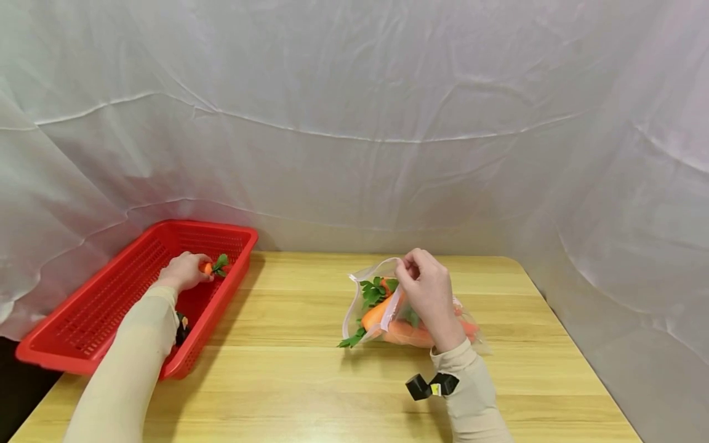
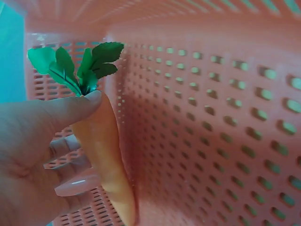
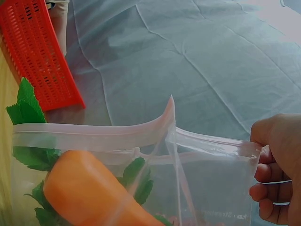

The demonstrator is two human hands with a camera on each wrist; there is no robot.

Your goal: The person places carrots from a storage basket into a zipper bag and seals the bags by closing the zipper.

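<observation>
From the head view, we see our left hand [image 1: 185,271] at the left of the frame, inside the red basket [image 1: 83,344], with its fingers curled round a carrot [image 1: 213,267] whose green leaves stick out to the right. At the centre of the frame our right hand [image 1: 429,295] pinches the upper edge of a clear zip bag [image 1: 365,307] that lies on the worktop [image 1: 310,381]. Several carrots already lie inside the bag, their leaves poking toward its open mouth at the left. We judge the work well under way: the bag holds a few carrots, the one in our left hand has not reached it yet, and the bag is not sealed. We can make out no other carrot on the basket floor.

In the left wrist view, the carrot runs from the upper left down to the lower middle of the frame. Our thumb [image 2: 70,110] presses it just below the leaves, and the other fingers wrap it from behind. The perforated wall of the basket fills the right side of the frame, so the carrot is still within the basket.

In the right wrist view, our fingers [image 3: 270,183] at the right edge pinch the bag's rim and hold its mouth open. A fat carrot in the bag [image 3: 89,193] sits at the lower left of the frame, with leaves round it. The basket shows in the upper left corner.
</observation>
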